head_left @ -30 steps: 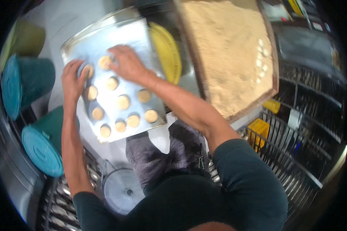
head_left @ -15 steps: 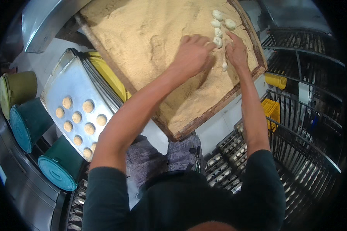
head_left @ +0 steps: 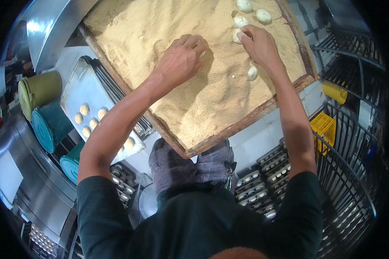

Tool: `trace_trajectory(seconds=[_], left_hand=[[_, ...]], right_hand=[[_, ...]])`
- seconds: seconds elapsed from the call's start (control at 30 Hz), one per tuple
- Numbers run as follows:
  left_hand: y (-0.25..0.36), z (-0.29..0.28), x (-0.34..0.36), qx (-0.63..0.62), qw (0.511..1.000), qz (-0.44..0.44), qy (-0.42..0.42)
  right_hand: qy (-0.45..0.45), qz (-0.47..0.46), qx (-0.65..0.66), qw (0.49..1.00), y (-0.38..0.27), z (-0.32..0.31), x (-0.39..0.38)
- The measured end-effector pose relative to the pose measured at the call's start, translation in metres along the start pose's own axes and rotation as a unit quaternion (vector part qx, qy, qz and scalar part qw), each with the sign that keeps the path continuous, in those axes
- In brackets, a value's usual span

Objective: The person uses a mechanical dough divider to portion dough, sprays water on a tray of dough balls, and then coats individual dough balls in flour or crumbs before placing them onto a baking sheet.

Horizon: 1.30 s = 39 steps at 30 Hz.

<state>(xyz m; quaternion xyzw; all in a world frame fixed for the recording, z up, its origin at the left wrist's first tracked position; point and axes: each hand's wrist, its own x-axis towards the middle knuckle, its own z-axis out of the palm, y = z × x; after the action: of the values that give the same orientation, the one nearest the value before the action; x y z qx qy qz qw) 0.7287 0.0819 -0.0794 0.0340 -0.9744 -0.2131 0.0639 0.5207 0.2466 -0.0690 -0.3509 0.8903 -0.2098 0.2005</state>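
Note:
A wooden-framed tray (head_left: 229, 140) is filled with tan crumbs (head_left: 160, 26). My left hand (head_left: 180, 59) rests low over the crumbs with its fingers curled; a sliver of a pale dough ball (head_left: 202, 55) shows at the fingertips, the remainder hidden. To the right, my right hand (head_left: 261, 46) pinches another white dough ball (head_left: 237, 36) between thumb and fingers. Just beyond it lie more dough balls (head_left: 263, 16), loosely grouped near the far right. One elongated dough piece (head_left: 252, 73) sits apart, below my right wrist, with a tiny dough crumb beside it.
At left, a metal baking sheet (head_left: 75, 88) tops a stack and bears several crumb-coated balls (head_left: 84, 109). Lidded bins (head_left: 43, 129) stand farther left. Black racks (head_left: 354, 56) and a yellow crate (head_left: 324, 129) are on the right. Trays of pale pieces (head_left: 253, 190) lie below the tray's near edge.
My left hand has moved left, away from the row, and one dough ball is gone from it. My right hand has shifted onto the row's nearest ball. The view has shifted too.

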Motion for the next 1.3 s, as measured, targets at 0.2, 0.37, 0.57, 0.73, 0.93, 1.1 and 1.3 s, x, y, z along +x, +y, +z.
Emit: trace_trajectory(seconds=[0.2, 0.37, 0.57, 0.73, 0.93, 1.1, 1.3], left_hand=[[-0.003, -0.018, -0.008, -0.012, 0.998, -0.022, -0.05], [0.01, -0.032, -0.063, -0.015, 0.995, -0.026, -0.099], [0.0, -0.033, -0.073, -0.042, 0.995, -0.049, -0.07], [-0.048, -0.034, -0.027, 0.03, 0.994, -0.084, 0.062], [-0.049, -0.022, -0.028, 0.001, 0.997, -0.07, 0.034], [-0.019, -0.015, -0.031, -0.019, 0.99, -0.138, -0.01], [-0.02, -0.067, -0.096, -0.147, 0.973, -0.167, 0.07]], right_hand=[[0.041, -0.075, -0.044, 0.995, -0.018, 0.016, -0.019], [-0.103, -0.094, 0.013, 0.99, -0.046, 0.02, -0.065], [-0.07, -0.172, -0.025, 0.982, -0.042, 0.019, -0.066], [-0.003, -0.211, -0.038, 0.977, -0.021, 0.012, -0.012], [0.001, -0.282, -0.045, 0.958, -0.032, 0.019, -0.013], [-0.073, -0.118, 0.018, 0.99, -0.019, 0.034, -0.029], [-0.046, -0.056, 0.065, 0.995, -0.049, 0.015, -0.035]])
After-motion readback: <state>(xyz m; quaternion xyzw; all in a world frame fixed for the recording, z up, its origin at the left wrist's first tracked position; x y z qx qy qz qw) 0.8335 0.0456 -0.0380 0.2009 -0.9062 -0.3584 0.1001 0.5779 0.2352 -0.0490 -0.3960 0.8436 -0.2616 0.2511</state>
